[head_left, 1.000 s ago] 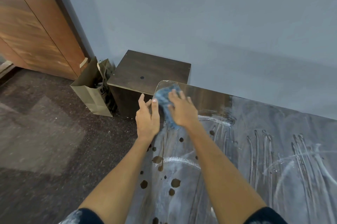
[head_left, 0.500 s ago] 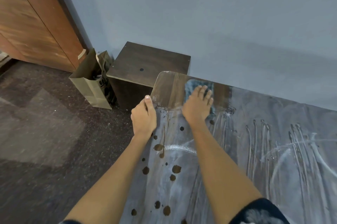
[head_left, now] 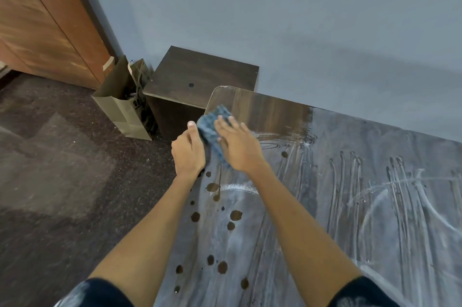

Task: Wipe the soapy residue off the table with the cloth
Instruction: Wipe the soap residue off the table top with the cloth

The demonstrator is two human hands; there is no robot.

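At the far left corner: the crumpled blue cloth (head_left: 212, 129) lies on the dark wood-grain desk (head_left: 262, 109), back from the far edge where it was half a second ago.
Right hand (head_left: 237, 146): fingers straight, pressing flat on the cloth.
Left hand (head_left: 189, 154): at the desk's left edge beside the cloth; its grip I cannot tell.
Change: the corner patch shows clean wood.
Meaning: white soapy residue (head_left: 375, 194) covers the rest, so most wiping remains.
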